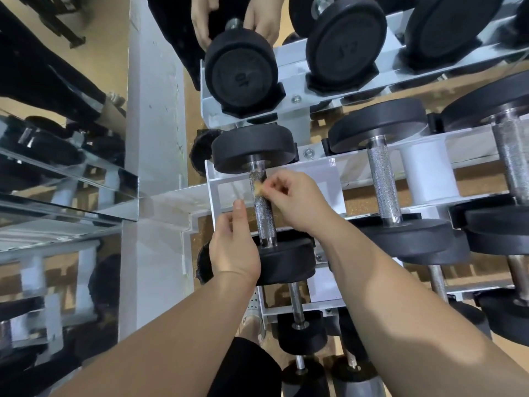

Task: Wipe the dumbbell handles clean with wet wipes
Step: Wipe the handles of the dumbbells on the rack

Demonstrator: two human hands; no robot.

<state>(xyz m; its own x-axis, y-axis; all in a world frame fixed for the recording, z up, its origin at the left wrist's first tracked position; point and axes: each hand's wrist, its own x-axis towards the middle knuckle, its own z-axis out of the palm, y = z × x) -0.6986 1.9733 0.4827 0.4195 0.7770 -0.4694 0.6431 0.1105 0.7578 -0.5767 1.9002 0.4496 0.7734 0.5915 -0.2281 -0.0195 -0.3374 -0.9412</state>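
Dumbbell [263, 209] at the centre of my view, lying on the middle shelf of a white metal rack [323, 173], at the shelf's left end. Its long axis runs away from me, nearly straight up the frame, with the far end leaning slightly left. One black round weight [253, 149] is at the far end and the other [286, 260] at the near end, close to the person's body. A silver, rough-textured handle [266, 224] joins them.

The right hand [297, 202] reaches in from the right. Its thumb and fingertips pinch a small, crumpled, tan-looking wipe [258, 188] and hold it against the far part of the handle, just below the far weight.

The left hand [234, 247] rests against the left edge of the near weight. Its thumb is straight and points up the frame, just left of the handle. Its other fingers are hidden behind the hand, so I cannot tell whether they grip the weight.

More dumbbells sit to the right on the same shelf, the nearest [383, 181] lying parallel. On the shelf above, a black dumbbell marked 10 [240, 75] shows its flat end, and another pair of hands [262, 21] touches its far side at the top edge. A mirror [57, 167] fills the left side, beside a white pillar [154, 110].
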